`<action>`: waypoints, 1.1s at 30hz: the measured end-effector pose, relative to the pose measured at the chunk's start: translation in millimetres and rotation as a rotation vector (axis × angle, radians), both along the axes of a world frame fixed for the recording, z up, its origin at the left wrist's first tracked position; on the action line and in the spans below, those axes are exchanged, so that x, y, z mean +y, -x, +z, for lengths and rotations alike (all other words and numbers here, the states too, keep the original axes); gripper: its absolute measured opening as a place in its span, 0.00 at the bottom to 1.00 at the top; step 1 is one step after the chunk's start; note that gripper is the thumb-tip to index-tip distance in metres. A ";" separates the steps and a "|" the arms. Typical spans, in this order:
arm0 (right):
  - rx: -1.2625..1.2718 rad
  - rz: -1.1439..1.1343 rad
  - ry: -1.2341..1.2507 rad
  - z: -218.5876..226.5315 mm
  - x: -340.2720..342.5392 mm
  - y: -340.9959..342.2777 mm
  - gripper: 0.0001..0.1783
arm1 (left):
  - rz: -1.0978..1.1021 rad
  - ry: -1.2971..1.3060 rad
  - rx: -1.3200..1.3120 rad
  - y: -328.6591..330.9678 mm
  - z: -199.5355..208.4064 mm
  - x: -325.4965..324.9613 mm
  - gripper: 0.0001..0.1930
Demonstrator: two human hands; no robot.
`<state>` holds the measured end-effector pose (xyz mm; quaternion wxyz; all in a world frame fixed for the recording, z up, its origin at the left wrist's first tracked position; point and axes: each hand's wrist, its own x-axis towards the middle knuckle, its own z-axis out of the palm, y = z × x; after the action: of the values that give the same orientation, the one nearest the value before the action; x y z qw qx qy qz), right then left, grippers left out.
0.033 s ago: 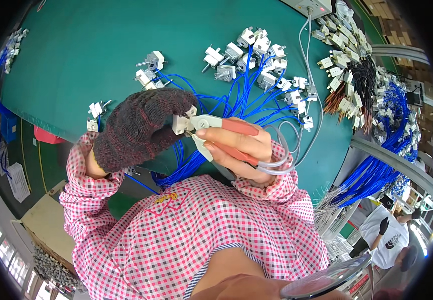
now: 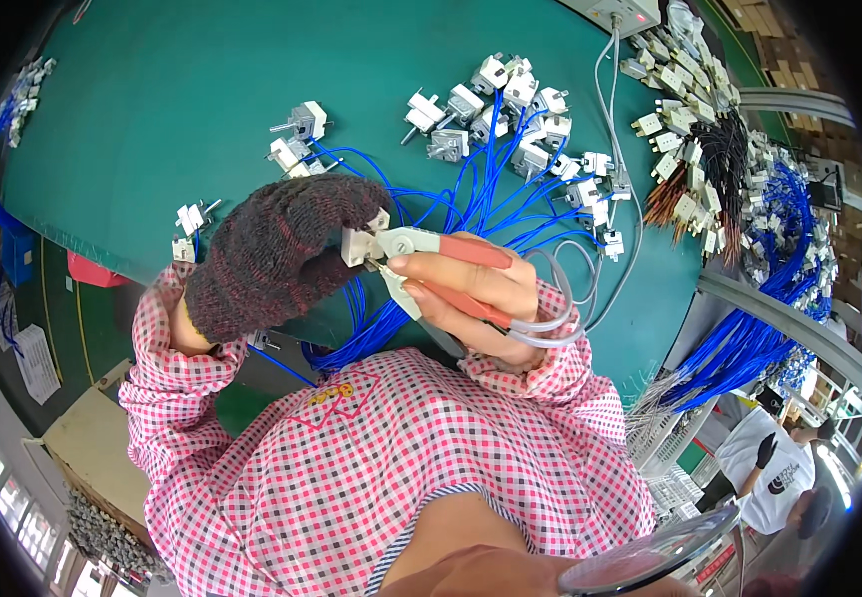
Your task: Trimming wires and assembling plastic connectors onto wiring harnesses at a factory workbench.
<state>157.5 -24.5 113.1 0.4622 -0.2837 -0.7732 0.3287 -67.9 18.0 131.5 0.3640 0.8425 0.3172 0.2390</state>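
My left hand (image 2: 287, 254), in a dark knitted glove, pinches a small white block-shaped connector (image 2: 356, 247). My bare right hand (image 2: 481, 298) is closed round the red handles of a pair of pliers (image 2: 413, 244) with a grey cable at its rear end. The pliers' jaws touch the connector; its far side is hidden by the glove and the tool. Blue wires (image 2: 376, 323) run below the gloved hand toward my lap. Beyond my hands lies a cluster of white and grey connectors (image 2: 526, 109) on blue wires.
A green mat (image 2: 202, 90) covers the table. A white box with a cable (image 2: 630, 15) stands at the back right. Bundles of dark-wired connectors (image 2: 695, 159) and blue wires (image 2: 759, 308) lie at the right, near a metal rail (image 2: 799, 323). A person (image 2: 774, 458) is at the lower right.
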 end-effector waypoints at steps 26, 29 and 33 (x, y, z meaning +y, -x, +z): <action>0.093 -0.216 0.252 -22.4 -31.9 -61.4 0.12 | -0.035 -0.653 0.741 -112.3 -43.3 78.5 0.18; 0.083 -0.363 0.336 -25.5 -33.5 -70.8 0.11 | 0.329 -0.371 0.670 -86.4 -31.6 55.9 0.17; 0.211 -0.448 0.485 -39.9 -27.6 -70.2 0.12 | 0.260 -0.283 0.649 -59.9 -28.5 37.0 0.14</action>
<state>227.6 -52.2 73.2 0.5194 -0.5124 -0.5391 0.4207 -7.9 55.0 103.0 0.0912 0.8691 0.4840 0.0454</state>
